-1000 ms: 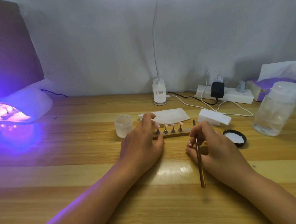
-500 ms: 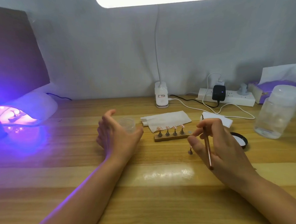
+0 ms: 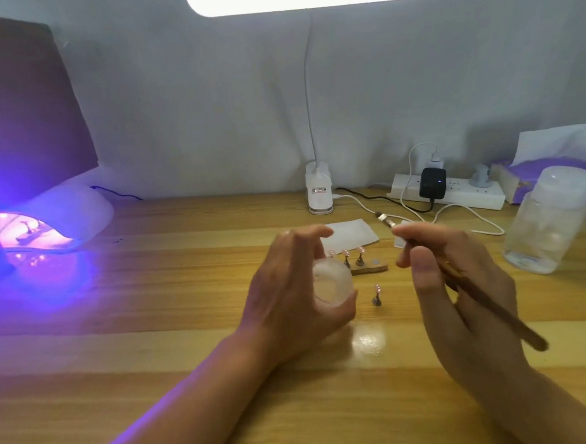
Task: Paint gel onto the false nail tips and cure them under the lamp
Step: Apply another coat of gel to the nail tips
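My left hand (image 3: 289,290) grips a small translucent gel jar (image 3: 333,283), lifted and tilted toward me over the wooden table (image 3: 186,297). My right hand (image 3: 460,287) pinches a brown brush (image 3: 477,289), its metal tip (image 3: 385,218) pointing away to the upper left. Behind the jar a wooden holder (image 3: 370,269) carries pink nail tips (image 3: 359,252) on small stands. One single nail tip on its stand (image 3: 377,295) sits alone on the table between my hands. The curing lamp (image 3: 44,223) glows purple at the far left.
A clear plastic bottle (image 3: 545,227) stands at the right. A power strip (image 3: 454,191) with a black adapter and white cables lies at the back. A desk lamp base (image 3: 319,192) is clipped at the table's rear centre. White paper (image 3: 350,233) lies behind the holder.
My left hand has taken hold of the gel jar and lifted it toward me. My right hand raised the brush, tip now pointing away. The view tilted up slightly.
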`<state>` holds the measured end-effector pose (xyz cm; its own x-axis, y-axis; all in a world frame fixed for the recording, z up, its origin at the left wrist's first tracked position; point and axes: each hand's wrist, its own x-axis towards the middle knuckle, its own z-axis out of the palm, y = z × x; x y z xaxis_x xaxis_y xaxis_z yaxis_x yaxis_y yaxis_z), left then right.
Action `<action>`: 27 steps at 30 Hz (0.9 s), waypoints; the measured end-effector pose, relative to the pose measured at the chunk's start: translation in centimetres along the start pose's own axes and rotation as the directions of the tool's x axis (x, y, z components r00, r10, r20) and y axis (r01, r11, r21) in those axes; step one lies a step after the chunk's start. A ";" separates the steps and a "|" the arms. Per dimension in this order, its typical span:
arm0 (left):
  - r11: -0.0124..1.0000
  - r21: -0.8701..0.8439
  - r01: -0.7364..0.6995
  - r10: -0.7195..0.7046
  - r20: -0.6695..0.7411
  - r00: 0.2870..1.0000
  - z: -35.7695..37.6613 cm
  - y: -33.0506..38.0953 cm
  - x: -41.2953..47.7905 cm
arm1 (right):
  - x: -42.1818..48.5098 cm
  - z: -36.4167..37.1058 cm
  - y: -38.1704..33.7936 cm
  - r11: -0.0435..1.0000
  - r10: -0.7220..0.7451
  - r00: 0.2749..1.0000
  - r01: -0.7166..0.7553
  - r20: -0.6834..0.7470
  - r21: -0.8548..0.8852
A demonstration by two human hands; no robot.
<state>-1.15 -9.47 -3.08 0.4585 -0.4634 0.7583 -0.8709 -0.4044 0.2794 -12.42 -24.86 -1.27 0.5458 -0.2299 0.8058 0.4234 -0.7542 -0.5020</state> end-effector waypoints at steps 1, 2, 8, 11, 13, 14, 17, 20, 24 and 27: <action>0.999 0.022 -0.039 0.038 0.033 0.999 0.0 0.1 -0.1 | -0.1 0.1 -0.5 0.999 -0.040 0.999 0.040 0.006 0.023; 0.998 0.026 -0.049 0.048 0.049 0.998 0.0 0.1 -0.1 | -0.3 0.3 -0.9 0.997 -0.067 0.998 0.066 0.019 0.044; 0.997 -0.007 -0.072 0.072 0.100 0.992 -0.2 0.4 -0.1 | -1.2 1.6 -0.7 0.999 -0.020 0.993 0.016 0.117 0.032; 0.995 -0.017 -0.099 0.100 0.123 0.987 -0.3 0.5 -0.1 | -1.1 1.7 -0.3 1.000 0.009 0.986 -0.011 0.168 0.007; 0.994 -0.013 -0.111 0.112 0.131 0.985 -0.3 0.5 0.0 | -1.1 1.8 -0.1 0.999 0.027 0.983 -0.023 0.182 -0.022; 0.994 -0.010 -0.113 0.113 0.131 0.985 -0.3 0.5 0.0 | -1.1 1.8 0.0 0.999 0.027 0.983 -0.020 0.182 -0.042; 0.994 -0.006 -0.106 0.106 0.127 0.986 -0.3 0.6 0.1 | -1.2 2.0 0.2 0.998 0.018 0.983 -0.007 0.185 -0.060; 0.993 -0.006 -0.114 0.114 0.135 0.984 -0.2 0.6 0.1 | -1.2 2.0 0.2 0.997 0.013 0.980 0.002 0.199 -0.075; 0.992 -0.016 -0.123 0.124 0.135 0.983 -0.3 0.6 0.0 | -1.2 2.0 0.1 0.996 0.010 0.977 0.009 0.212 -0.091; 0.992 -0.022 -0.122 0.124 0.125 0.984 -0.3 0.6 0.0 | -1.1 1.9 -0.1 0.996 0.017 0.976 0.002 0.216 -0.087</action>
<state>-1.73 -9.47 -2.75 0.3653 -0.6051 0.7074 -0.9241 -0.3272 0.1974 -11.70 -23.36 -2.75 0.6958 -0.1043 0.7106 0.3604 -0.8051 -0.4710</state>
